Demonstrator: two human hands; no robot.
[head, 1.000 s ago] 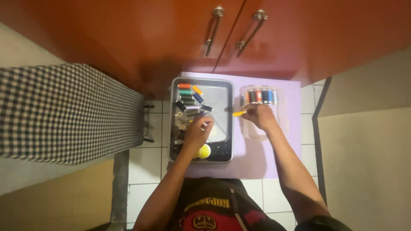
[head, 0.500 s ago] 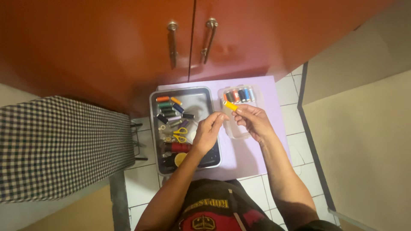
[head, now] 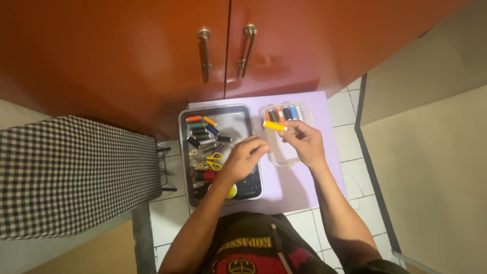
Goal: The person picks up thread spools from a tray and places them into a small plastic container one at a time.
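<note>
two hands over a lilac table (head: 304,187): right hand (head: 303,142) pinching a yellow thread spool (head: 274,125) above the clear box (head: 284,134) at the far right edge; left hand (head: 247,158) curled, fingertips together, contents unclear, over the metal tray (head: 238,119). could slip from so light a pinch, rolling off among the spools in the box.

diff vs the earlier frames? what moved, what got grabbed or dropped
The right hand kept its hold on the yellow thread spool and carried it from beside the clear plastic box to over the box's left end. The left hand lifted off the tray's contents and drew toward the right hand, fingers pinched together; whether it holds anything is unclear. Metal tray, spools, yellow scissors and lilac table stayed as they were.
</note>
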